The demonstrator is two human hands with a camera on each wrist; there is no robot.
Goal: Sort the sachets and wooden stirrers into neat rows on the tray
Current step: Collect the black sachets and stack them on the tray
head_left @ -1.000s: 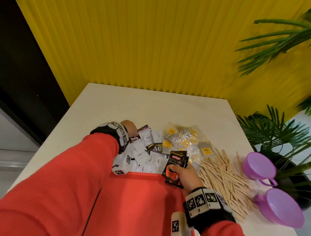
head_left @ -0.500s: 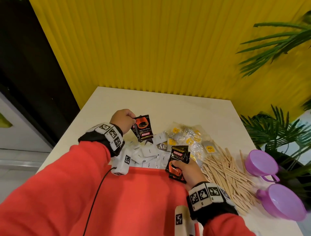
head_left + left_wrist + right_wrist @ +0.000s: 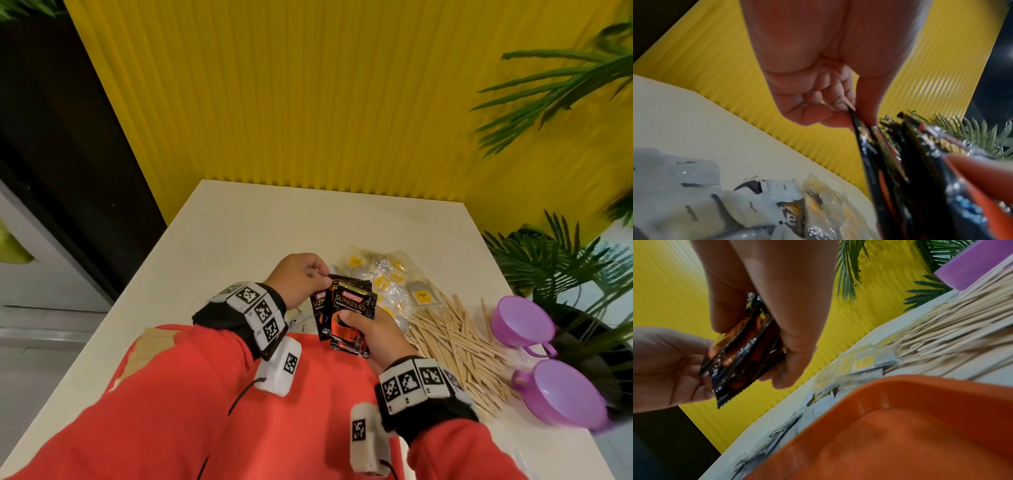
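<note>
Above an orange tray point(image 3: 342, 394) on a pale desk point(image 3: 239, 233), the right hand point(image 3: 376, 337) grips a stack of black coffee sachets point(image 3: 352, 317). The left hand point(image 3: 301, 277) pinches their top edge. Wooden stirrers point(image 3: 455, 346) lie piled to the right, beside tea sachets point(image 3: 394, 277).

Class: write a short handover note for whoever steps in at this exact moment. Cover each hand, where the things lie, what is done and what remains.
Right hand holds a stack of black coffee sachets above the orange tray.
Left hand pinches the top edge of a sachet at the back of that stack.
White sachets, tea sachets and wooden stirrers lie loose on the table beyond the tray.
Done: coffee sachets gathered. Nothing shows in the tray's visible part.
Left: all rows.
</note>
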